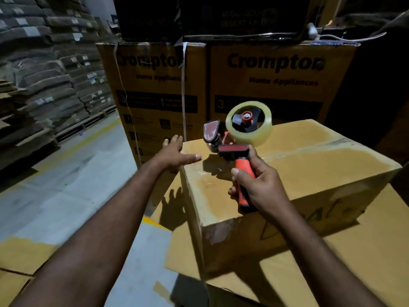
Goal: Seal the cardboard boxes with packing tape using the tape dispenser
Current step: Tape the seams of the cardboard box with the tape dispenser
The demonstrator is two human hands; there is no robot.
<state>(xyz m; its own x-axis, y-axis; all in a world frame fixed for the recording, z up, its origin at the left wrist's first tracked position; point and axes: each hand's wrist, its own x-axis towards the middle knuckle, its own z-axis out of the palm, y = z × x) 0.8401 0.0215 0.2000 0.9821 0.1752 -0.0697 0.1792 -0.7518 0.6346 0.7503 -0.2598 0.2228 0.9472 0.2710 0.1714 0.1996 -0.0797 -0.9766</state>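
Two hands are working at the plain cardboard box (pixel 287 173). The right hand (pixel 263 187) is clamping its grip around the orange handle of the tape dispenser (pixel 232 149), which is hovering just over the box's top near its left end, clear tape roll (pixel 261 134) on the far side. The left hand (pixel 174 152) is reaching to the box's far-left corner, grip apart, fingers (pixel 176 139) spread, thumb lying along the top edge. Crompton cartons (pixel 272 85) are standing right behind the box.

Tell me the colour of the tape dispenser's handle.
The handle is orange with black, head view.
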